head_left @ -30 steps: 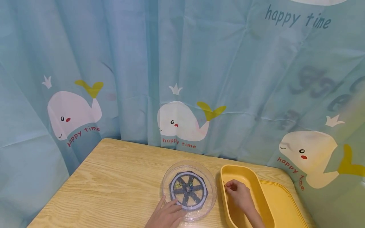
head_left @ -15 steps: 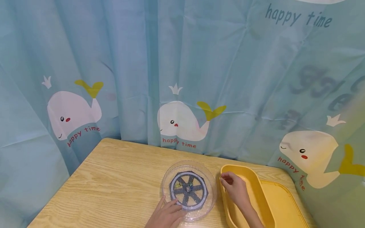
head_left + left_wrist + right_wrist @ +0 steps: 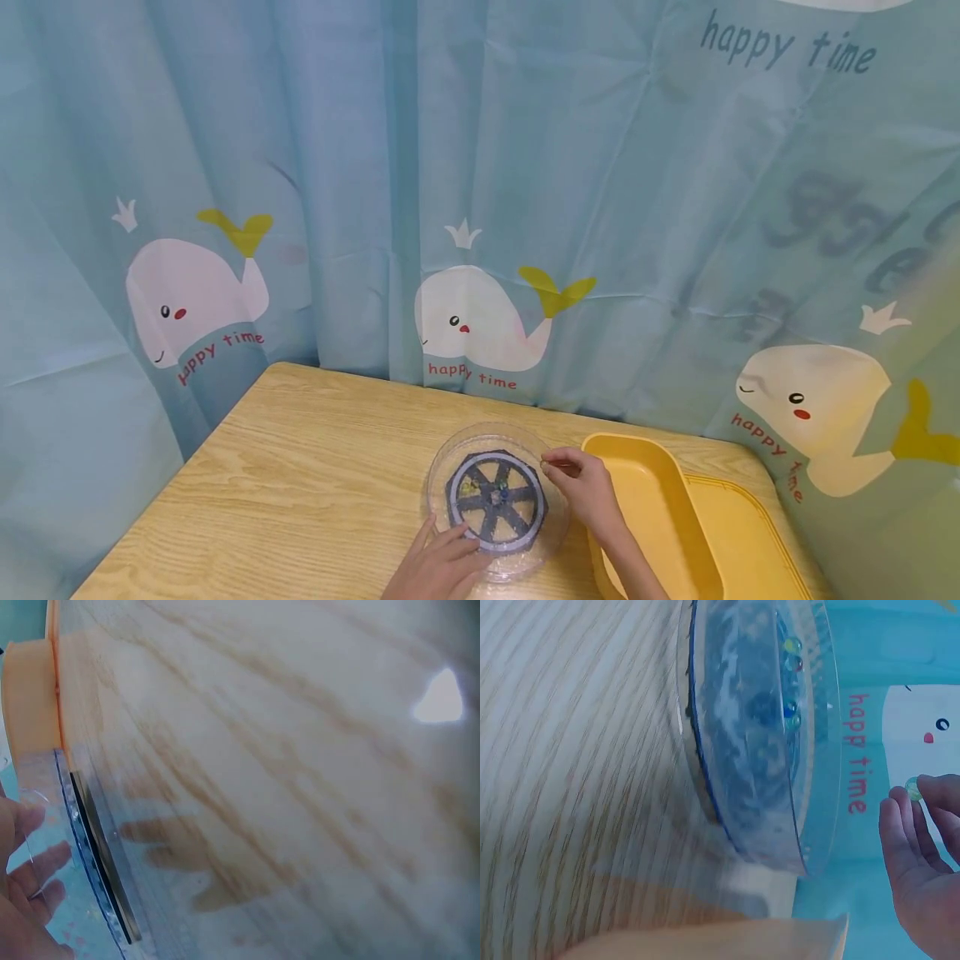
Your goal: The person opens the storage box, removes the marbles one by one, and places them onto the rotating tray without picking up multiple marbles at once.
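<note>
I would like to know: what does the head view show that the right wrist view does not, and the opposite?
Only the head view: the left hand at the clear dish, and the flat yellow piece.

Only the right wrist view: the dish's outer wall from the side, and a clear look at the greenish marble that the right hand pinches.

Both: the dish, the right hand, the yellow box, the wooden table and the whale curtain.

High head view, angled down; low, close wrist views, all sharing dish (image 3: 742, 772)
</note>
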Motion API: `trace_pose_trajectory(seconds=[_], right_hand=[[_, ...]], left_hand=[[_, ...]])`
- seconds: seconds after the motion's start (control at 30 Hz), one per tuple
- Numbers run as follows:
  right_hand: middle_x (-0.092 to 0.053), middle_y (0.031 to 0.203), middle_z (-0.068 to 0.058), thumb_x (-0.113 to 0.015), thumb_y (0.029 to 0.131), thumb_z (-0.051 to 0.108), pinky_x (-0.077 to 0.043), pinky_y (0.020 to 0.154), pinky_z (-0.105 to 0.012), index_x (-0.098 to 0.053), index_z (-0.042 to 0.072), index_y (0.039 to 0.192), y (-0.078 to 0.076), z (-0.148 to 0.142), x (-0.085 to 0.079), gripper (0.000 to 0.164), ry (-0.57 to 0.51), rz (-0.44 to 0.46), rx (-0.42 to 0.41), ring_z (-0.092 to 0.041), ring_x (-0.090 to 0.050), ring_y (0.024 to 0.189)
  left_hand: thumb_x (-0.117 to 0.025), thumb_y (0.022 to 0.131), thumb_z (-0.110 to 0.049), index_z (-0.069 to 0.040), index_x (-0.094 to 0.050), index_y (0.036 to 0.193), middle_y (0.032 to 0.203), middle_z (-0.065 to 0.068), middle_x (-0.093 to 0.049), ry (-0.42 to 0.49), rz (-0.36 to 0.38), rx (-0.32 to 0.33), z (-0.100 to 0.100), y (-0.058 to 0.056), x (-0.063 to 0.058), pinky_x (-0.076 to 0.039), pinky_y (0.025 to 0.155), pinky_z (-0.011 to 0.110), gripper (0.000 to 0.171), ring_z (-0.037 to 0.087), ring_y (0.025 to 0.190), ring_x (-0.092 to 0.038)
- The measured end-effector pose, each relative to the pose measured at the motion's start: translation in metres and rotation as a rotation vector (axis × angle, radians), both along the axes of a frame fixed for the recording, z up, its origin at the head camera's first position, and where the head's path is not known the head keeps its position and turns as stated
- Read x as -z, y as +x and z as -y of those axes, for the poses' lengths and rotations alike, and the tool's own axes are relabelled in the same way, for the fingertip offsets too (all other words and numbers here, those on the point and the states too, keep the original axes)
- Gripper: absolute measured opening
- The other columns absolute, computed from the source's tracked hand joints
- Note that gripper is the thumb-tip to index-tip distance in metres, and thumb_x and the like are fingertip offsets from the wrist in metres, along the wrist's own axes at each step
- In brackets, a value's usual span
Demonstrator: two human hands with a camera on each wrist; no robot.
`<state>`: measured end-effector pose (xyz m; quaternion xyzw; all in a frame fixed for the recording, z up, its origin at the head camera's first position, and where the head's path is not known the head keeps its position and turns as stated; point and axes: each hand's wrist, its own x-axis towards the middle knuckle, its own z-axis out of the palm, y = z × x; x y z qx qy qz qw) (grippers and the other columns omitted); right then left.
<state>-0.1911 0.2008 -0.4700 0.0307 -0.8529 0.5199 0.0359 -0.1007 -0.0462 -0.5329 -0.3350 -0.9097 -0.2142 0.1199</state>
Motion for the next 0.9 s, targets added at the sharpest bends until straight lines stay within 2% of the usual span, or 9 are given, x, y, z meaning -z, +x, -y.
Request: trace_pose_trajectory(seconds=[0.23,0.4,0.7,0.9], right_hand=[[-0.071,0.096,-0.011,-0.07,0.087,-0.005,-0.057,0.077,-0.03,-0.073,-0.005,0.101,-0.002,0.012,0.001,0.014,-0.063,0.027,-0.01,-0.023,-0.067,0.088],[-0.07,0.093,-0.009,-0.069,0.086,-0.008,-0.057,0.075,-0.03,-0.072,-0.005,0.099,-0.004,0.019,0.007,0.014,-0.036,0.015,-0.031,-0.022,-0.066,0.085],[-0.069,0.09,-0.008,-0.069,0.087,-0.005,-0.055,0.074,-0.029,-0.071,-0.006,0.101,-0.012,0.025,0.027,0.013,-0.049,0.053,-0.06,-0.021,-0.064,0.086],[-0.069,0.088,-0.008,-0.07,0.088,-0.002,-0.056,0.072,-0.031,-0.07,-0.006,0.1,-0.014,0.029,0.032,0.012,-0.018,0.047,-0.063,-0.02,-0.065,0.082]], left_hand=[[-0.045,0.107,-0.032,-0.025,-0.073,0.117,0.118,-0.004,-0.07,0.0,0.032,-0.002,0.0,0.001,0.0,-0.037,0.096,0.07,0.03,0.025,0.121,-0.059],[-0.048,0.106,-0.03,-0.024,-0.073,0.116,0.117,-0.004,-0.07,0.007,0.03,0.001,-0.001,0.001,0.0,-0.038,0.095,0.07,0.028,0.025,0.121,-0.059],[-0.047,0.106,-0.031,-0.025,-0.073,0.116,0.118,-0.004,-0.07,0.014,0.035,0.003,0.0,0.001,-0.001,-0.038,0.095,0.07,0.028,0.025,0.121,-0.059],[-0.046,0.107,-0.03,-0.025,-0.073,0.116,0.117,-0.005,-0.07,0.019,0.025,0.006,0.0,0.001,0.0,-0.038,0.095,0.07,0.029,0.025,0.121,-0.059]])
